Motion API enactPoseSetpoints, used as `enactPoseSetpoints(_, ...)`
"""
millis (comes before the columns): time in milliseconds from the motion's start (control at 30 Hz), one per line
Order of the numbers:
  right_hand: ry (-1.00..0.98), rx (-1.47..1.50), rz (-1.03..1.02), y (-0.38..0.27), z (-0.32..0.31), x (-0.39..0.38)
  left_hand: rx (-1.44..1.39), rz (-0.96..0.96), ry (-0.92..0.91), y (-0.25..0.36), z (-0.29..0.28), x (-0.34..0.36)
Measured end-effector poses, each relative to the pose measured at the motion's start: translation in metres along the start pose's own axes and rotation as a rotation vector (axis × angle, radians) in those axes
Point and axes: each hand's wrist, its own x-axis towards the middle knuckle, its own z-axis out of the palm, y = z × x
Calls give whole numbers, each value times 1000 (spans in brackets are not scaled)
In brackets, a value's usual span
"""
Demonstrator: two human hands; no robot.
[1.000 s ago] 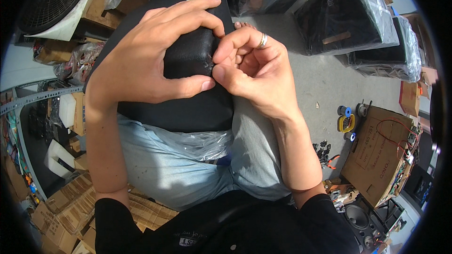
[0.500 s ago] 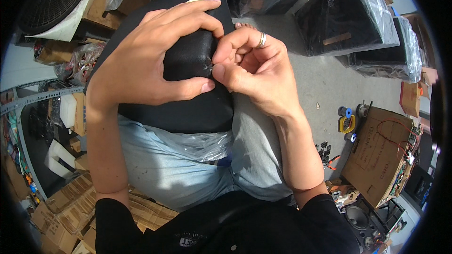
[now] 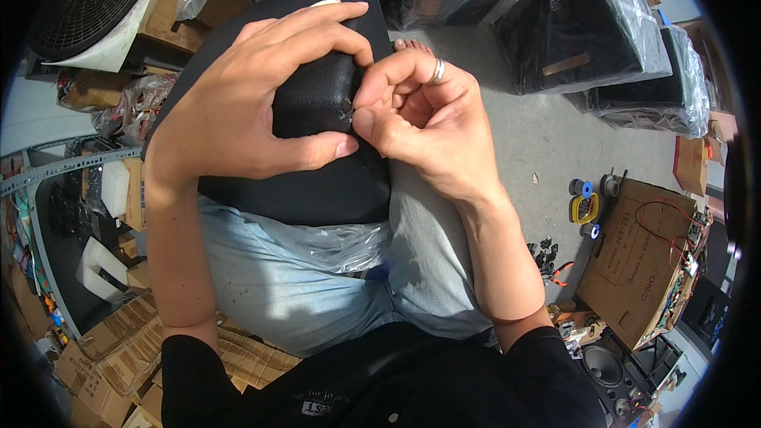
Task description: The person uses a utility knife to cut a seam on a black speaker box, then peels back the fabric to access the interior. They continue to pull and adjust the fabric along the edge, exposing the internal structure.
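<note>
Head view: a black padded block point(image 3: 309, 103), textured like leatherette, rests on a larger black cushion-like panel point(image 3: 317, 182) lying across the person's lap, over pale blue trousers and a crumpled clear plastic sheet point(image 3: 333, 242). The left hand point(image 3: 254, 103) wraps over the block's top and left side, its fingers point(image 3: 333, 28) spread across the far edge and the thumb pressed along the near edge, so the block is held firmly. The right hand point(image 3: 420, 119), with a ring point(image 3: 437, 71) on one finger, meets the block's right corner; its thumb and forefinger are pinched narrowly together on something very small there, possibly a thread or staple, though it is too small to tell.

To do this well, the left hand should keep the block from turning while the right hand works. The pinch wants to stay close to the corner seam and pull along the seam line instead of away from it, so the covering does not tear. Steady, small pulls suit it best.

Around the lap: a fan point(image 3: 87, 0) at upper left, plastic-wrapped black boxes point(image 3: 579, 24) on the floor, and a cardboard box point(image 3: 642, 261) with red wire at right.
</note>
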Motion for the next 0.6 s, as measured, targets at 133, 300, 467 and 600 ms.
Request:
enactPoseSetpoints(133,14,-48,19,-2,1,-1,-5,-6,-6,2,-1,0)
enactPoseSetpoints(300,12,-30,15,-2,2,-1,0,-6,-6,1,-1,0)
enactPoseSetpoints(467,7,-43,21,-2,0,0,0,-5,7,0,0,-2)
enactPoseSetpoints(600,-5,-18,53,-5,1,-1,-10,-15,-4,2,-1,-1)
